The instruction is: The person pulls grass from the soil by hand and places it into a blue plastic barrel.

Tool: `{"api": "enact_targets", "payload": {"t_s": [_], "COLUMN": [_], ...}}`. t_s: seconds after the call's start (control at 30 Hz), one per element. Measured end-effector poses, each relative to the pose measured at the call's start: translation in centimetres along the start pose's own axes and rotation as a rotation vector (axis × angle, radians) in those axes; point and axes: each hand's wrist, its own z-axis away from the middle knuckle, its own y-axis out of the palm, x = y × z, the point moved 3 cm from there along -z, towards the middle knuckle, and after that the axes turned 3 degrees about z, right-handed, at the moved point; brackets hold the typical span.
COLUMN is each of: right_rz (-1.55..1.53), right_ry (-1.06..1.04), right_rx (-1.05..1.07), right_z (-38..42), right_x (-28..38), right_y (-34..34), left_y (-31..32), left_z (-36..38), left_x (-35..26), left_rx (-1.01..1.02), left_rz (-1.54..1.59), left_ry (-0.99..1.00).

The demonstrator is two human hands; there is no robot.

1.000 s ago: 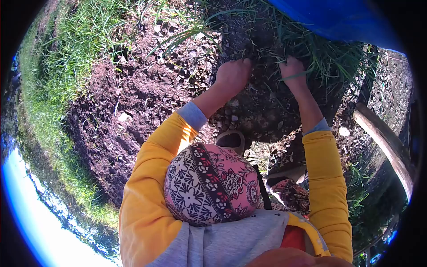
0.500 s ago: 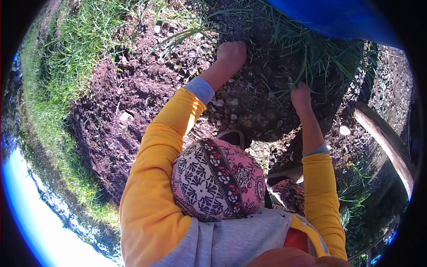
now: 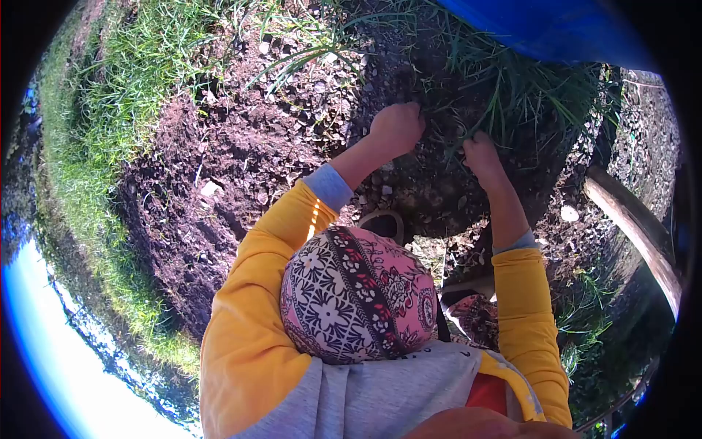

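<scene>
My left hand (image 3: 398, 128) is closed in a fist just above dark, shaded soil (image 3: 431, 183). Whatever its fingers hold, if anything, is hidden from me. To its right, my right hand (image 3: 483, 159) is pinched closed at the lower edge of a clump of long grass (image 3: 537, 95), with blades running up from its fingertips. A small gap separates the two hands.
Below the hands are a knee in patterned pink, black and white cloth (image 3: 358, 293) and part of a shoe (image 3: 382, 222). A blue surface (image 3: 563, 29) borders the top right. A wooden pole (image 3: 632, 227) lies at right; sunlit grass (image 3: 139, 95) grows at left.
My left hand has moved down and to the right, closer to my right hand. My right hand has shifted slightly left, still closed at the grass.
</scene>
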Motion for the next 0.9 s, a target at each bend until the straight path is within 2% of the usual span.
{"api": "enact_targets", "payload": {"t_s": [0.1, 0.13, 0.2, 0.23, 0.3, 0.33, 0.4, 0.43, 0.5, 0.53, 0.63, 0.83, 0.9], "right_rz": [-0.280, -0.362, -0.528, -0.553, -0.604, -0.375, 0.088, 0.136, 0.237, 0.351, 0.911, 0.515, 0.557], "right_ry": [0.128, 0.159, 0.228, 0.230, 0.229, 0.122, -0.091, -0.192, -0.398, -0.411, -0.360, -0.377, -0.336], "right_rx": [0.200, 0.207, 0.221, 0.166, 0.048, -0.066, -0.289, -0.368, -0.516, -0.519, -0.135, -0.319, -0.296], "right_z": [3.1, 3.3, 3.8, 3.5, 2.2, 2.0, 1.7, 2.3, 4.0, 3.8, 1.6, 4.1, 4.5], "right_x": [4.6, 5.1, 5.4, 4.9, 3.6, 3.5, 3.6, 4.3, 5.4, 4.7, 0.0, 4.0, 3.4], "right_y": [1.4, 2.0, 3.0, 3.2, 3.2, 2.2, 0.0, -1.3, -3.9, -4.5, -4.8, -6.3, -5.5], "left_y": [2.0, 2.6, 3.9, 4.4, 4.6, 4.3, 2.9, 2.0, 1.1, 0.6, 0.6, -2.3, -2.7], "left_z": [1.2, 1.5, 2.1, 2.6, 3.6, 4.2, 5.6, 6.0, 5.8, 5.8, 4.8, 1.7, -0.6], "left_x": [-1.4, -1.7, -2.6, -2.9, -3.8, -4.6, -6.1, -6.6, -6.6, -6.5, -5.0, -3.1, -1.0], "left_rx": [0.051, 0.070, 0.195, 0.258, 0.205, 0.181, 0.115, 0.081, 0.057, 0.042, 0.136, -0.120, -0.175], "left_rz": [0.032, 0.039, -0.027, -0.062, 0.065, 0.130, 0.289, 0.369, 0.429, 0.458, 0.205, -0.117, -0.289], "left_ry": [-0.028, -0.031, 0.127, 0.207, 0.237, 0.254, 0.411, 0.486, 0.484, 0.482, 0.390, 0.371, 0.336]}}
